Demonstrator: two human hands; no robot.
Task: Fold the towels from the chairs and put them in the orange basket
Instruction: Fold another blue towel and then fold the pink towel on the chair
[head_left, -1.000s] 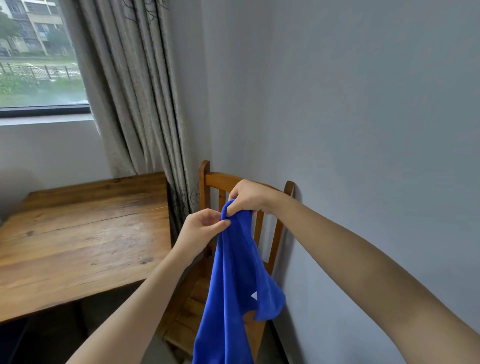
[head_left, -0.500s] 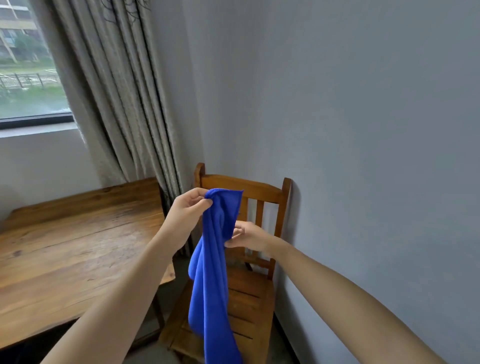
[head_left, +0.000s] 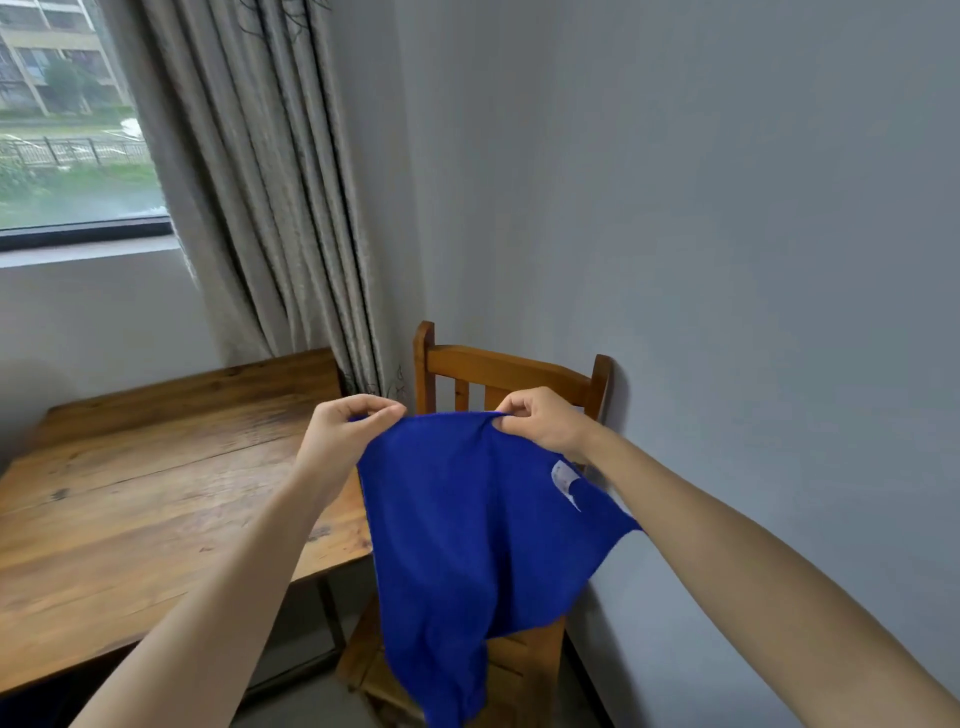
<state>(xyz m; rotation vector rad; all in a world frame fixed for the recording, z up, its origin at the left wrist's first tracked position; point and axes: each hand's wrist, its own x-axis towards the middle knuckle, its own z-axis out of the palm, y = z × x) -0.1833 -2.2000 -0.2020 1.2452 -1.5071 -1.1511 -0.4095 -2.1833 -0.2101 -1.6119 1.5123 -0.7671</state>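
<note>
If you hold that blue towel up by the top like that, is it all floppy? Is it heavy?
Probably floppy: the blue towel sags in soft folds below where the left hand and right hand pinch its top edge. Likely light too, since fingertip pinches alone carry it. It looks fuzzy, so it probably won't slip easily.

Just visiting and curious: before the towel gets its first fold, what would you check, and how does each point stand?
1. Left hand pinches the towel's top edge: ok.
2. Right hand pinches the top edge: ok.
3. Towel hangs flat: not ok, lower part creased and skewed.
4. Towel clear of the chair: cannot tell.
5. Basket in sight: not ok, none in view.
</note>
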